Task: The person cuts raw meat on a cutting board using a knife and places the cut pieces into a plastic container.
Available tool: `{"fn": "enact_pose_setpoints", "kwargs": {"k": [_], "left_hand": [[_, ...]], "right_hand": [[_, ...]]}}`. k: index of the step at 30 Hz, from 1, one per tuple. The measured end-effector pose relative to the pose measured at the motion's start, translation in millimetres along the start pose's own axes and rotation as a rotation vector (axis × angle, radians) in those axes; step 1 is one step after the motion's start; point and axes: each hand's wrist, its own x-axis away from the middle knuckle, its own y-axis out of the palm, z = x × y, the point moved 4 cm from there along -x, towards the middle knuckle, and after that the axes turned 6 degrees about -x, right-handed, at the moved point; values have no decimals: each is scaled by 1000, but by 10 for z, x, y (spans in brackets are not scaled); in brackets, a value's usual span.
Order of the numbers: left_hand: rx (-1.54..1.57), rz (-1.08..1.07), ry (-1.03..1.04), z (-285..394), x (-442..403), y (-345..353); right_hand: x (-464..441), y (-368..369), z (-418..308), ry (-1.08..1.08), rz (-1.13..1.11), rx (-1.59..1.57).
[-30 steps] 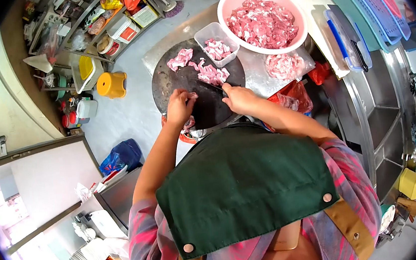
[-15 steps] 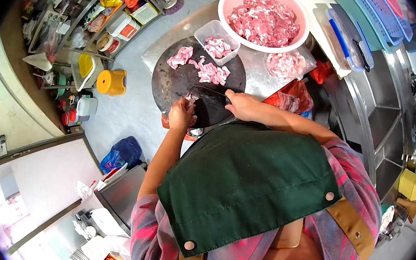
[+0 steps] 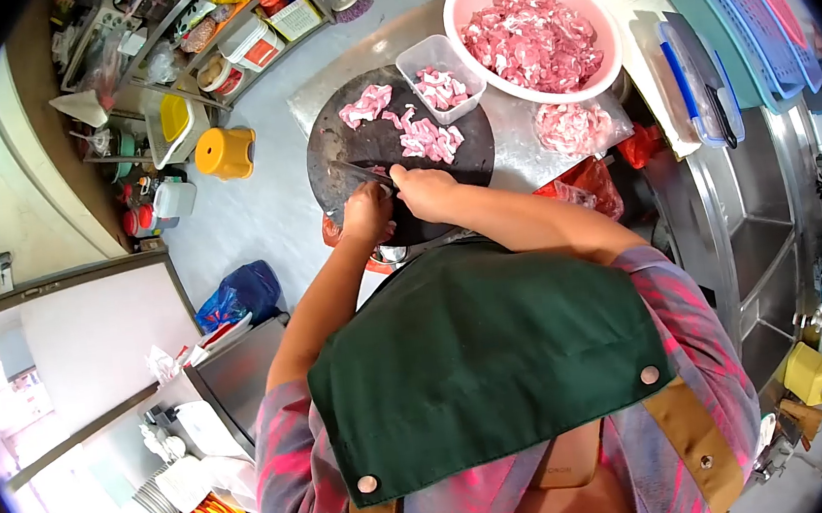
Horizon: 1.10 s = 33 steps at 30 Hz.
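A round, dark chopping board (image 3: pixel 329 146) lies in front of me. My right hand (image 3: pixel 425 192) is closed around the handle of a knife (image 3: pixel 353 170), whose blade points left across the board. Right beside it, my left hand (image 3: pixel 367 211) is closed at the board's near edge on a piece of raw meat, mostly hidden by the fingers and blade. Cut raw meat lies farther back in two piles, one at left (image 3: pixel 366 105) and one nearer the middle (image 3: pixel 431 141). A clear plastic container (image 3: pixel 409 62) holding more meat stands on the board's far right.
A large pink basin (image 3: pixel 455 17) full of meat stands behind on the metal table, near a clear bag of meat (image 3: pixel 572 129). Red plastic bags (image 3: pixel 587 185) lie to the right. A yellow stool (image 3: pixel 225 154) and blue bag (image 3: pixel 242 295) are on the floor at left.
My right hand and the knife have moved left, bringing the blade over by my left hand. The left hand stays closed in nearly the same place. The view has shifted slightly.
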Motion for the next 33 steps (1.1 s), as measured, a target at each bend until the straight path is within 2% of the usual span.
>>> {"fn": "enact_pose_setpoints", "kwargs": {"k": [3, 4, 5, 7, 8, 9, 11, 12, 13, 14, 18, 21, 25, 26, 29, 30, 33], "left_hand": [[161, -65, -434, -160, 72, -85], [277, -16, -449, -199, 30, -168], [422, -37, -572, -251, 7, -199], [599, -92, -559, 105, -156, -500], [564, -46, -451, 111, -253, -432], [658, -67, -424, 198, -336, -393], [447, 32, -218, -51, -469, 78], [168, -15, -116, 8, -469, 55], [48, -3, -59, 50, -401, 20], [76, -1, -94, 66, -332, 0], [126, 13, -135, 252, -131, -200], [160, -22, 42, 171, -152, 30], [51, -52, 242, 231, -215, 63], [41, -93, 233, 235, -235, 82], [39, -6, 201, 168, -223, 146], [141, -19, 166, 179, -199, 86], [101, 111, 25, 218, -22, -194]], "right_hand": [[230, 81, 202, -24, 25, -6], [344, 28, 277, 9, 18, -6], [441, -22, 348, 42, 7, -6], [507, -95, 565, 116, 49, -161], [513, -139, 660, 152, 59, -217], [538, -216, 666, 185, 139, -253], [529, -286, 682, 186, 210, -268], [548, -326, 622, 157, 234, -260], [581, -366, 543, 129, 259, -251], [614, -403, 485, 104, 284, -243], [670, -363, 385, -17, 224, -72], [657, -231, 404, 75, 32, 10], [332, -209, 288, 26, 102, -2], [152, -181, 245, 49, 92, 10], [-180, -187, 97, 55, 76, 37], [-177, -142, 147, 29, 105, 29], [148, -209, 308, 25, 106, 15]]}}
